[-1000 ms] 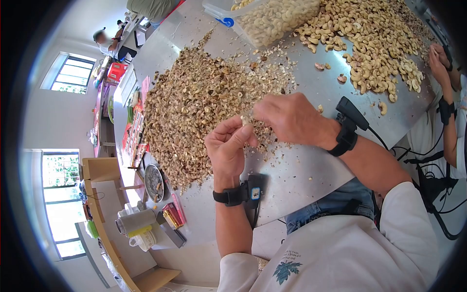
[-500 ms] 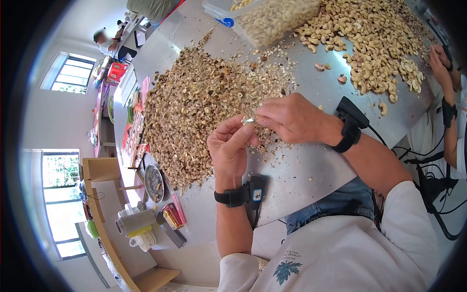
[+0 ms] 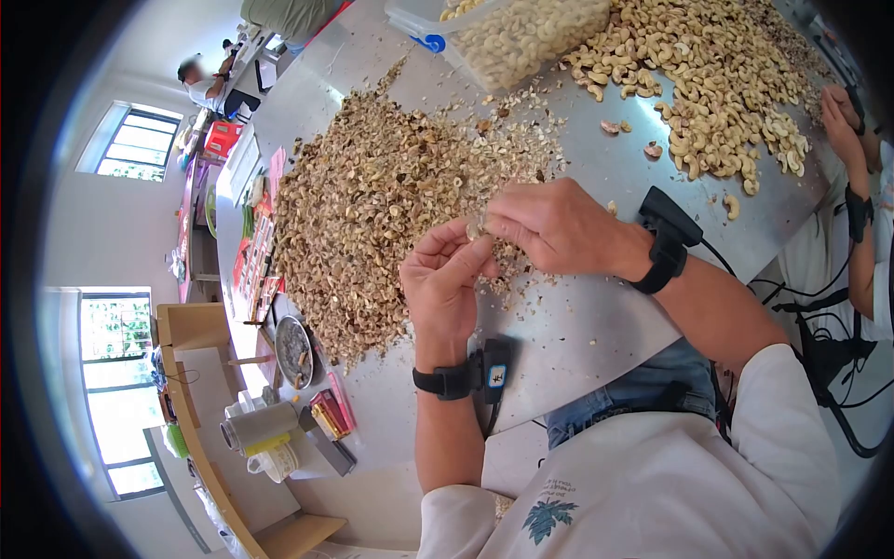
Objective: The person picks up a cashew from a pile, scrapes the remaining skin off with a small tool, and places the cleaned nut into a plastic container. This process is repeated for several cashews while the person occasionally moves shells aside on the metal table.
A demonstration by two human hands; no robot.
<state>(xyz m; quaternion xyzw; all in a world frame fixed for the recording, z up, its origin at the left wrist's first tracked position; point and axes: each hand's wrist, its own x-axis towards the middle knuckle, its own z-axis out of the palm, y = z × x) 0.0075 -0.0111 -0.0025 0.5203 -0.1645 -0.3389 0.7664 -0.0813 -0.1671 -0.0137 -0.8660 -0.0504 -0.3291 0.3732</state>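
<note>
1. The metal table (image 3: 615, 321) runs under the heap (image 3: 363, 214) of broken nut bits and husk and stretches out to its right. The heap looks dry, loose and light, and would likely scatter at a brush.
2. The spread of cashews (image 3: 726, 93) lies well to the right of the heap, toward the far side. Each nut should be light, firm and curved, easiest pinched across its middle.
3. The plastic tub (image 3: 535, 51) stands beyond the heap and to its right, with cashews inside. Loaded, it is probably the heaviest thing here to lift, best taken by both end walls.
4. The right hand (image 3: 568, 228) hangs over the heap's right edge, fingertips bunched near the left thumb; how tightly they close, and on what, I cannot tell.
5. The left hand (image 3: 442, 284) is at the heap's near right edge, thumb and forefinger narrowed on a small piece.
6. That small pale piece (image 3: 476, 226), probably nut, sits between the hands above the heap's right edge. I judge it nearly weightless, stiff but brittle; a gentle fingertip pinch along its sides suits it.
</note>
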